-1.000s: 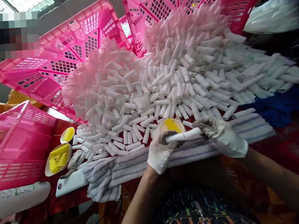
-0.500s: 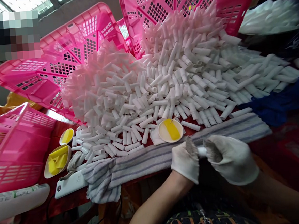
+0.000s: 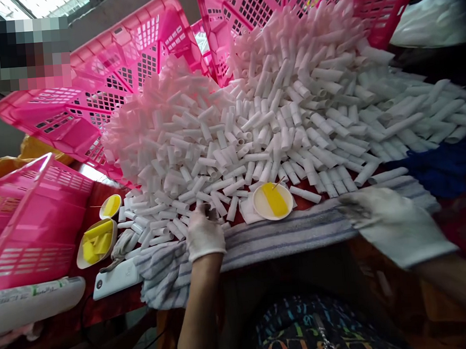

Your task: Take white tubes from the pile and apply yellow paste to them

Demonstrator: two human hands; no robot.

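Our left hand [image 3: 203, 232] reaches into the tubes [image 3: 188, 225] at the heap's near edge, its grip hidden from us. Our right hand [image 3: 391, 219] rests released on the towel [image 3: 285, 232]. Many tubes are rolled already; we judge the work far along.

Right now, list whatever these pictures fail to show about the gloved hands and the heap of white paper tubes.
- Head view: the left hand, in a white cotton glove, reaches into the white paper tubes; its fingertips are hidden among them, so any grip is unclear.
- The gloved right hand is motion-blurred; open or shut is unclear.
- The pink plastic baskets are cut by the top edge.
- The label on the white cylinder, lower left, is too small to read.
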